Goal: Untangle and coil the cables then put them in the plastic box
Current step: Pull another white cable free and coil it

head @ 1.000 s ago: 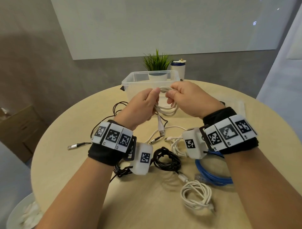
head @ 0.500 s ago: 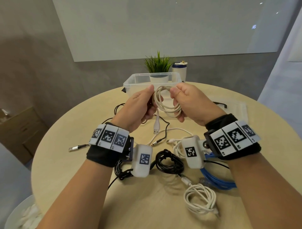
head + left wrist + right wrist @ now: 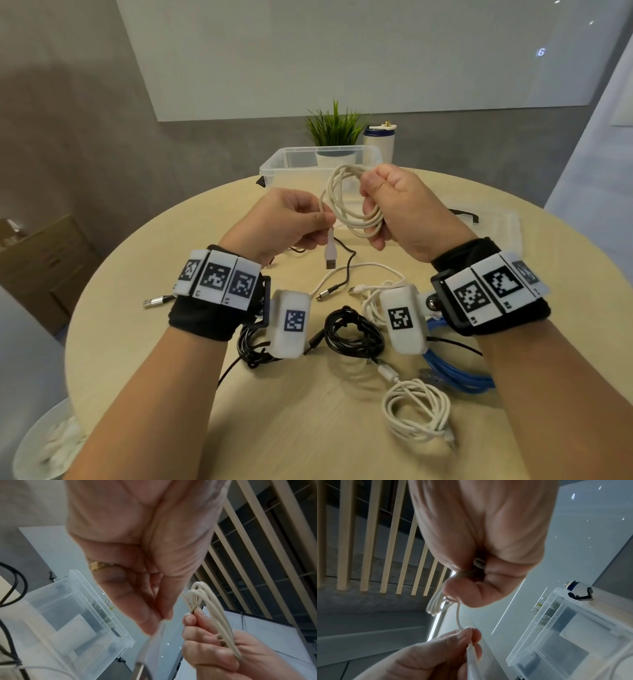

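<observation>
My right hand (image 3: 380, 202) grips a coil of cream-white cable (image 3: 346, 212) held up above the round table (image 3: 137, 308); the loops (image 3: 211, 607) show beside its fingers in the left wrist view. My left hand (image 3: 308, 219) pinches the loose end of that cable just above its USB plug (image 3: 330, 253), which hangs down. The clear plastic box (image 3: 284, 164) stands behind both hands, with no cable visible in it. On the table below lie a black coiled cable (image 3: 352, 332), a white coiled cable (image 3: 418, 414) and a blue cable (image 3: 459, 373).
A potted plant (image 3: 334, 130) and a blue-capped bottle (image 3: 378, 140) stand behind the box. The box lid (image 3: 493, 222) lies at the right. More loose black and white cables (image 3: 346, 274) trail across the table's middle. A white stool (image 3: 44, 445) is at lower left.
The hands have drawn apart. The left hand slid down from the coil to the plug end, while the right hand keeps the coil and has lifted it slightly.
</observation>
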A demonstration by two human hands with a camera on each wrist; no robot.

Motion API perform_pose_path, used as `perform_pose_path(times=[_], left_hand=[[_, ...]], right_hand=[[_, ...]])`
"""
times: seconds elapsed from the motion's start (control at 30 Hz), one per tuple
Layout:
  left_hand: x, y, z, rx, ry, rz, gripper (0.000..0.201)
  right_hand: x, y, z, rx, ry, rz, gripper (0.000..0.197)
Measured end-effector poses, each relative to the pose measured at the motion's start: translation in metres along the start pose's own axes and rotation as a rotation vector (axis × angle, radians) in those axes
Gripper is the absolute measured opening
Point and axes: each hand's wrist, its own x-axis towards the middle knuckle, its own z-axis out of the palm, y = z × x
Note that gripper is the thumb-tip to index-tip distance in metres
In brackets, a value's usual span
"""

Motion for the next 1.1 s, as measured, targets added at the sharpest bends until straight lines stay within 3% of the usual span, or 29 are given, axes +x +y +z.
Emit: perform_pose_path(times=[0.17,0.43,0.6,0.7,0.73,0.83,1.0,1.1], left_hand=[[0.003,-0.001,0.003,-0.266,0.149,-0.009,0.012],[0.0,0.003,0.008,-0.634,0.098,-0.043,0.019],[0.001,0.003,0.016,-0.618,0.001,-0.12,0.015],[0.001,0.006,0.015,-0.587,-0.032,-0.119,0.033],[0.0,0.007,0.015,-0.569,-0.033,-0.095,0.029],[-0.002,0.008,0.016,-0.552,0.004,-0.053,0.008],[-0.003,0.01,0.019,-0.475,0.006,-0.047,0.015],[-0.005,0.009,0.018,-0.386,-0.081,-0.05,0.015]], right_hand=[[0.0,0.001,0.003,-0.121,-0.04,0.026,0.027],[0.002,0.003,0.002,-0.256,-0.126,0.057,0.025],[0.003,0.003,-0.005,-0.299,-0.01,0.041,0.027],[0.003,0.002,-0.006,-0.406,0.045,0.005,0.026],[0.003,0.001,-0.005,-0.414,0.059,-0.006,0.025],[0.003,-0.001,-0.001,-0.315,0.07,-0.005,0.025],[0.002,-0.002,-0.004,-0.071,0.015,0.029,0.027],[0.002,-0.002,-0.005,0.171,-0.011,0.082,0.024]])
